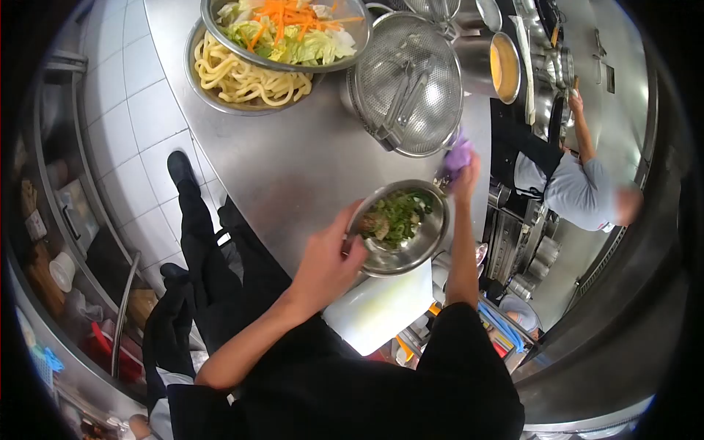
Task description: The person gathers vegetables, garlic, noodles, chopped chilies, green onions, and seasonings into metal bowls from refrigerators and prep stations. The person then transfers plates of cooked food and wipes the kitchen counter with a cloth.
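Note:
My left hand (331, 253) grips the near left rim of a small steel bowl (416, 253), thumb over the edge. Chopped green herbs or scallions (400, 218) with some brownish bits lie inside it. My right hand (467, 178) is closed around a crumpled purple cloth (459, 155) at the table's right edge, just beyond the bowl. Small pale crumbs lie by that cloth. Past it stands a perforated strainer (440, 81) with metal tongs (403, 106) resting on it. Below the bowl is a white cutting board (381, 315).
At the far left of the steel table (293, 161), one bowl (352, 55) of shredded cabbage and carrot overlaps another holding thick noodles (249, 77). A pot (504, 70) stands at the far right. A co-worker (583, 187) works at the right; another person's legs (196, 213) show at left.

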